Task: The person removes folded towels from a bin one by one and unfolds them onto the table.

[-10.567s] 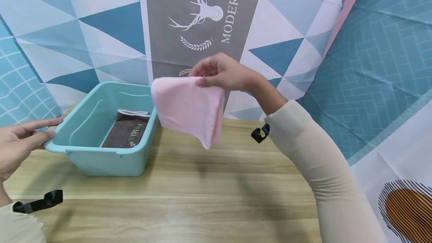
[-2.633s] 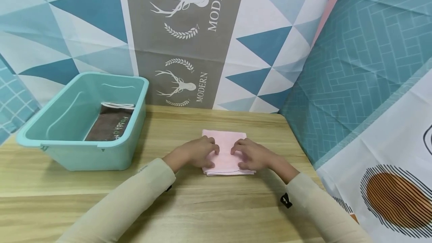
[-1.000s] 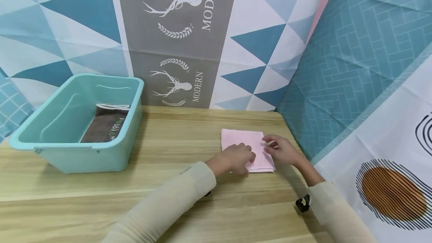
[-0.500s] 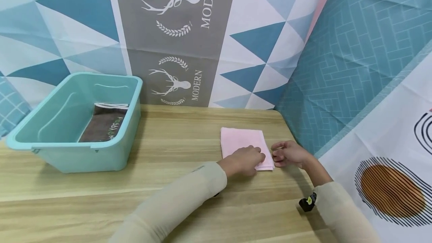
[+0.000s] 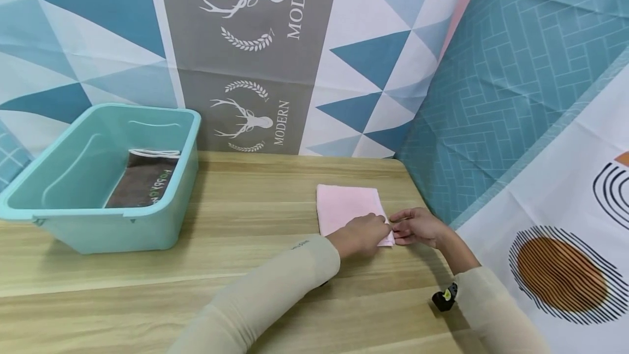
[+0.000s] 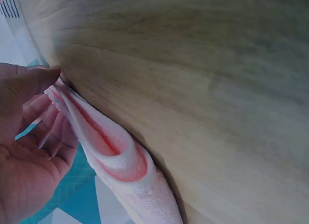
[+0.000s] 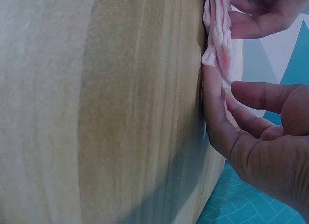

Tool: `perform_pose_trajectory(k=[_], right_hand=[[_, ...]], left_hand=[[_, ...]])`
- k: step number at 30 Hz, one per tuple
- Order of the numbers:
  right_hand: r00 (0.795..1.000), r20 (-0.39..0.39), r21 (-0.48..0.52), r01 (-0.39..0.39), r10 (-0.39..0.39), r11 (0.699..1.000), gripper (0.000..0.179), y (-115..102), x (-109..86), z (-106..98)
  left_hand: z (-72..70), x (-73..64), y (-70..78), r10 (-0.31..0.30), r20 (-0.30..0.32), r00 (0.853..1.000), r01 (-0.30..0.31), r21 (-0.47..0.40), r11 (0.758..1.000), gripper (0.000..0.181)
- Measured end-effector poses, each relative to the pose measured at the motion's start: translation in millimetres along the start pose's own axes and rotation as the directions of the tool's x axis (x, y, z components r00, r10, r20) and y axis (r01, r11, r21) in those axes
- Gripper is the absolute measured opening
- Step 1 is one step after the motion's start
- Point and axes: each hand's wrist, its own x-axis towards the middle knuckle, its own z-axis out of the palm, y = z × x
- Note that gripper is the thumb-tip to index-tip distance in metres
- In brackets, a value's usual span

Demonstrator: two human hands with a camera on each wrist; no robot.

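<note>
Near the right end of the worktop (image 5: 255, 195), the pink cloth (image 5: 339, 206) lay folded, its layers showing at the edge. The left hand (image 5: 366, 232) was over its near right corner, pinching the edge between thumb and fingers. At that same edge was the right hand (image 5: 417, 228), thumb parted from forefinger, the forefinger's tip touching the cloth. Well to the left stood a blue-green tub (image 5: 113, 228) with a dark cloth (image 5: 142, 179) inside; its white and green lettering seemed to read "happy", the rest hidden behind the rim. Behind, the hanging (image 5: 304, 70) bore white deer heads on grey, "MODERN" printed sideways beside the lower one and "MODER", cut short, beside the upper. Print on the left sleeve (image 5: 275, 277) was too small to read.
</note>
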Motion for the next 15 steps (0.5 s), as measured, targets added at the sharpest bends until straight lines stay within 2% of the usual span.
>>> perform_pose_trajectory(k=[4, 8, 12, 15], right_hand=[[1.0, -0.009, 0.002, 0.001, -0.001, 1.0, 0.039, 0, 0.3, 1], [1.0, -0.01, -0.005, -0.004, 0.004, 1.0, 0.039, 0, 1.0, 2], [1.0, -0.02, -0.015, -0.01, 0.009, 1.0, 0.038, -2, 0.9, 2], [1.0, -0.028, -0.024, -0.013, 0.012, 1.0, 0.036, -2, 0.4, 3]], left_hand=[[3.1, 0.6, -2.8, 0.0, -0.009, 1.0, 0.0, -0.023, 1.0, 0.033], [6.5, 2.0, -7.1, 0.017, -0.047, 0.999, -0.021, -0.079, 0.997, 0.017], [6.2, 2.6, -12.2, 0.019, -0.07, 0.997, -0.031, -0.184, 0.982, 0.01], [6.4, 1.8, -15.3, -0.016, -0.065, 0.998, -0.004, -0.295, 0.955, 0.013]])
